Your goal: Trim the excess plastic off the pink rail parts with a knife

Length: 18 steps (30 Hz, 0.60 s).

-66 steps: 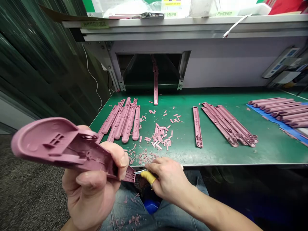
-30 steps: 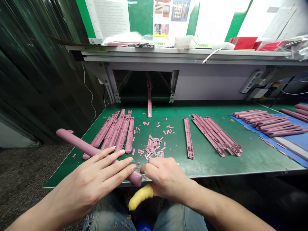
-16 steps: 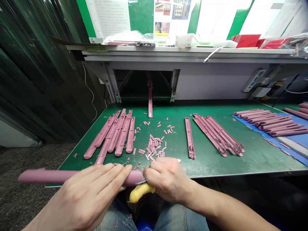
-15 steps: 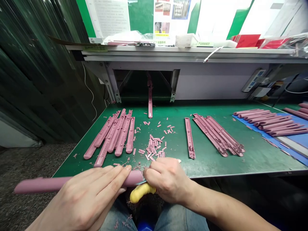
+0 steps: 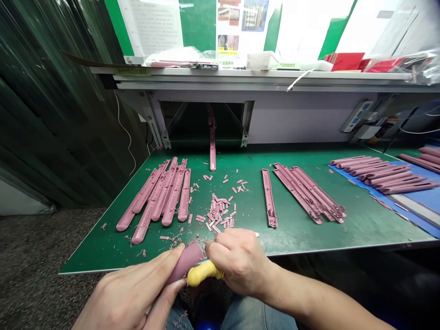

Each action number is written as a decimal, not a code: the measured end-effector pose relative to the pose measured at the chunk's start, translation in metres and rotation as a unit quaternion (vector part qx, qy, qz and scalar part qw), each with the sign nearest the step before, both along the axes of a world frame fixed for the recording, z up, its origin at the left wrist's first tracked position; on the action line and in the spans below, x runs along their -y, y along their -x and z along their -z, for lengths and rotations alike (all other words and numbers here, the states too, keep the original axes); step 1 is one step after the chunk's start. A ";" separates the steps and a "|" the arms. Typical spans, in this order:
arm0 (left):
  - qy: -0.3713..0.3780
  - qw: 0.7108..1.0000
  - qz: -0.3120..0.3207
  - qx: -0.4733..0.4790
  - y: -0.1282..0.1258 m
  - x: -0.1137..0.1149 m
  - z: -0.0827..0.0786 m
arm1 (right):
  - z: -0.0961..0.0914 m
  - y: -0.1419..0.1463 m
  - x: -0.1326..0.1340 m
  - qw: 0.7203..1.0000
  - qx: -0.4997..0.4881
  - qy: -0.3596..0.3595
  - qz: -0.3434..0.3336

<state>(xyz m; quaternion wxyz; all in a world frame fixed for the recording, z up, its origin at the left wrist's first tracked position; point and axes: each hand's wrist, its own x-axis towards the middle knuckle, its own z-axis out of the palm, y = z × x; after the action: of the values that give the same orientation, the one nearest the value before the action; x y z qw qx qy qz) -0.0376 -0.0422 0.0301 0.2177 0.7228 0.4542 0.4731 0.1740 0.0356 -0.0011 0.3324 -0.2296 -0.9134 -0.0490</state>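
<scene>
My left hand [image 5: 132,288] is closed around a long pink plastic part [image 5: 187,262]; its rounded end pokes out past the fingers toward the right, and the rest is hidden by the hand. Against that end, my right hand [image 5: 239,263] grips a small trimming knife with a curved yellow piece [image 5: 202,273]. A thin bluish blade edge shows between the yellow piece and the pink end; most of the tool is hidden in the fist. Thin pink shavings cling near my left thumb and lie on the green bench [image 5: 240,245] just beyond.
Several pink parts lie at left [image 5: 154,192], with small pink offcuts [image 5: 220,211] beside them. More parts, hollow side up, lie at right [image 5: 309,195]. Rounded parts [image 5: 385,174] rest on a blue sheet. One part [image 5: 212,151] sticks out of an opening under the shelf [image 5: 206,78].
The pink part has swung from lying sideways to pointing back toward me, its left end now out of sight. My left hand has turned and shifted right; the knife stays at its end.
</scene>
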 end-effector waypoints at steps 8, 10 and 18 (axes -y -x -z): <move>-0.052 0.955 0.007 -0.293 -0.002 0.000 -0.001 | 0.003 0.003 -0.005 0.998 -0.038 -0.005 0.048; -0.034 0.953 -0.005 -0.300 -0.001 0.000 0.003 | 0.005 0.003 -0.007 0.998 -0.030 -0.010 0.052; -0.019 0.963 -0.075 -0.258 -0.004 -0.001 0.027 | 0.017 0.007 -0.013 0.995 -0.036 -0.078 0.040</move>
<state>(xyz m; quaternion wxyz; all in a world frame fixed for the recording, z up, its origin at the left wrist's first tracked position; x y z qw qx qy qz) -0.0338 -0.0409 0.0034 0.0437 0.7882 0.5389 0.2940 0.1672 0.0489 -0.0176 0.3799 -0.2413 -0.8842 -0.1249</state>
